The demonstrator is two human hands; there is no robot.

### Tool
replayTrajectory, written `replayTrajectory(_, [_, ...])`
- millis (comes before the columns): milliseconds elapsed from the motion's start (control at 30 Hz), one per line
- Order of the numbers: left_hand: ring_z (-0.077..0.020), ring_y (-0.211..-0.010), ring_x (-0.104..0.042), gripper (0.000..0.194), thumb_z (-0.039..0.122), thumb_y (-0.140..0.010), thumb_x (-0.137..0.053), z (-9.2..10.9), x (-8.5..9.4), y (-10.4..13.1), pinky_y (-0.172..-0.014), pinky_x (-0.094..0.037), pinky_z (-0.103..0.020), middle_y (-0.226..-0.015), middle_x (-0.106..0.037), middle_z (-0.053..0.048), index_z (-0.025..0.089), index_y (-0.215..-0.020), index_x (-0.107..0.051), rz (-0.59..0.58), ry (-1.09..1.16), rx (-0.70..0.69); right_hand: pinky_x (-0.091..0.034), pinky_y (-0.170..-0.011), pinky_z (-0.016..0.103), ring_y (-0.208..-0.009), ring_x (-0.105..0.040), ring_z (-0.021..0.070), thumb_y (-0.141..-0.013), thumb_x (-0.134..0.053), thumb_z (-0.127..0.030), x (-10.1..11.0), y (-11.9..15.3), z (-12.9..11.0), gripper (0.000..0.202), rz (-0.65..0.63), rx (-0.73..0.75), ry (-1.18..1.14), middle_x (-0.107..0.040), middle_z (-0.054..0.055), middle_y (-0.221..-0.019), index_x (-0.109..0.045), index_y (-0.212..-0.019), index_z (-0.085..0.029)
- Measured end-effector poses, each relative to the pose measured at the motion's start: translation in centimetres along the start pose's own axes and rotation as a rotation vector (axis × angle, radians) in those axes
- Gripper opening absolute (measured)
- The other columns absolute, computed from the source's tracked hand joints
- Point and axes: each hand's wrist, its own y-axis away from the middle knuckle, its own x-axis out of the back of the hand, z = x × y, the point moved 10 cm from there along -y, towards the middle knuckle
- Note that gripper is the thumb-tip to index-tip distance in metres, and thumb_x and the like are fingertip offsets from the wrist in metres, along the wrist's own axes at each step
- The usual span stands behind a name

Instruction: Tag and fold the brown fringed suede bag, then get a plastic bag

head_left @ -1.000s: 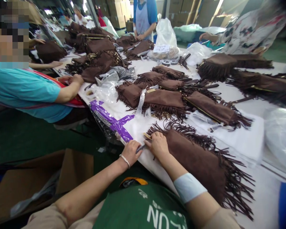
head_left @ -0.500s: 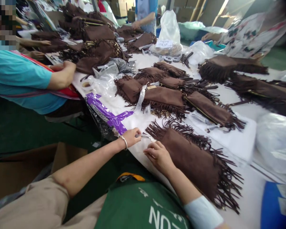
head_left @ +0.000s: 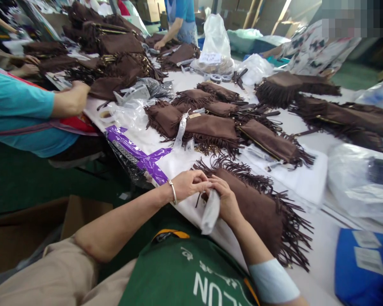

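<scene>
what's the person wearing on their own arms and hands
Both hands are bare, no gloves. The left hand has a thin silver bangle at the wrist. The right hand has a pale blue-white band around the forearm. No sleeves below the elbows.

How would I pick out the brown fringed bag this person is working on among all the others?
On the long white table, find the near edge beside the purple tape. The fringed bag lies there under both hands. It alone has a white wrapper pinched at its corner.
</scene>
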Motion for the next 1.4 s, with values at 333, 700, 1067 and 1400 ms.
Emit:
replayTrajectory(333, [-0.0263, -0.102, -0.049, 0.009, 0.01, -0.077, -0.053, -6.7, 1.4, 0.1, -0.095, -0.038, -0.043, -0.093, -0.06, -0.01, 0.017, -0.079, -0.058, 0.275, -0.663, -0.012, -0.045, -0.099, 0.041, -0.105, -0.059, 0.0222, -0.086, -0.055, -0.041, 4.1, 5.8, 4.6, 0.027, 0.205, -0.318, -0.126, -0.064, 0.006, -0.112, -0.064, -0.105, -0.023])
replayTrajectory(700, [-0.0124, -0.059, -0.058, 0.015, 0.026, -0.079, -0.057, -6.7, 2.6, -2.4, -0.056, -0.045, -0.021, -0.063, -0.061, 0.001, 0.015, -0.089, -0.06, 0.217, -0.121, 0.145, -0.049, -0.09, 0.033, -0.101, -0.06, 0.0178, -0.084, -0.057, -0.025, -2.1, 4.4, -3.4, 0.02, -0.274, 0.13, -0.121, -0.067, 0.002, -0.108, -0.067, -0.101, -0.028])
replayTrajectory(1067, [-0.0134, -0.07, -0.062, 0.032, 0.029, -0.07, -0.074, -7.1, 1.1, -1.4, -0.068, -0.047, -0.025, -0.075, -0.067, -0.006, 0.01, -0.095, -0.065, 0.122, 0.607, 0.312, -0.05, -0.085, 0.032, -0.086, -0.066, 0.0177, -0.072, -0.045, -0.004, -2.7, 6.8, 0.0, 0.035, -0.561, 0.023, 0.053, -0.071, -0.001, -0.076, -0.072, -0.074, -0.026])
replayTrajectory(1400, [-0.0196, -0.088, -0.065, 0.032, 0.029, -0.078, -0.066, -2.9, -4.5, -1.9, -0.077, -0.05, -0.028, -0.095, -0.07, -0.009, 0.012, -0.105, -0.066, 0.021, 0.442, 0.147, -0.054, -0.074, 0.034, -0.082, -0.067, 0.0231, -0.08, -0.059, -0.049, -1.3, 5.3, 4.0, 0.037, -0.148, -0.621, -0.503, -0.071, 0.007, -0.09, -0.062, -0.098, -0.017])
